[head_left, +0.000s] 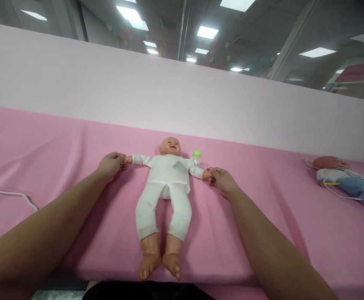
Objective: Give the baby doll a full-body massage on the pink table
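Observation:
A baby doll (166,183) in a white top and white trousers lies on its back on the pink sheet (59,158), head away from me, bare feet at the near edge. Its arms are spread out sideways. My left hand (110,165) is closed around the hand of the doll at the left. My right hand (222,181) pinches the hand of the doll at the right. A small white bottle with a green cap (196,156) lies just beyond the doll's shoulder on the right.
A second doll (344,177) in blue clothes lies at the far right with a thin white and yellow cord over it. A white cable (9,193) runs in from the left edge. A pale pink wall (138,87) rises behind the sheet.

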A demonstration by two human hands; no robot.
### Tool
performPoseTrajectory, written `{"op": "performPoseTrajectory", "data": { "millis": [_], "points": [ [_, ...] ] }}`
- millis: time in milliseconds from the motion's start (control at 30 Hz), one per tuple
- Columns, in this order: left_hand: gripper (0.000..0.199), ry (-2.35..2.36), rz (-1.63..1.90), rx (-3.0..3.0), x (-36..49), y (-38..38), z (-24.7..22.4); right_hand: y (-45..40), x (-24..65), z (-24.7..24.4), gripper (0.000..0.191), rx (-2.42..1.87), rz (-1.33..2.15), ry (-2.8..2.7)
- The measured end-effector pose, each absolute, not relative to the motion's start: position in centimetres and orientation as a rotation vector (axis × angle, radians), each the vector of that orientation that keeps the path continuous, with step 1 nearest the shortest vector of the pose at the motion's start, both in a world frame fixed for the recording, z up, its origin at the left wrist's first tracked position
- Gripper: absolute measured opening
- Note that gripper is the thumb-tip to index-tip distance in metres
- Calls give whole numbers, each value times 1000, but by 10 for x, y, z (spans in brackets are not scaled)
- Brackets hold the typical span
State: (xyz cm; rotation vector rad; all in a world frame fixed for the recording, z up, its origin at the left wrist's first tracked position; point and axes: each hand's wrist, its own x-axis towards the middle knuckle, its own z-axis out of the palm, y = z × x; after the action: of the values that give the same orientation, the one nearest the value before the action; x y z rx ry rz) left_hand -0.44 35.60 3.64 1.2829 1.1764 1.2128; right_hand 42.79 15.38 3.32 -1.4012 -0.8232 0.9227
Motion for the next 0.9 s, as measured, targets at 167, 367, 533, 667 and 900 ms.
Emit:
{"op": "performPoseTrajectory", "data": {
  "millis": [167,367,533,667,900],
  "points": [
    [34,1102,1188,1259,-5,355,37,149,431,35,38,-1337,1000,-865],
    [36,1146,1168,1369,-5,352,38,150,421,37,39,-1401,918,-902],
    [18,1167,1192,1298,-1,352,40,155,418,34,35,-1436,768,-847],
    [8,1175,1206,1235,1,353,42,157,425,34,33,-1450,715,-736],
    [20,1140,1187,1209,1,349,48,154,427,37,17,-1427,829,-708]
  ]
}}
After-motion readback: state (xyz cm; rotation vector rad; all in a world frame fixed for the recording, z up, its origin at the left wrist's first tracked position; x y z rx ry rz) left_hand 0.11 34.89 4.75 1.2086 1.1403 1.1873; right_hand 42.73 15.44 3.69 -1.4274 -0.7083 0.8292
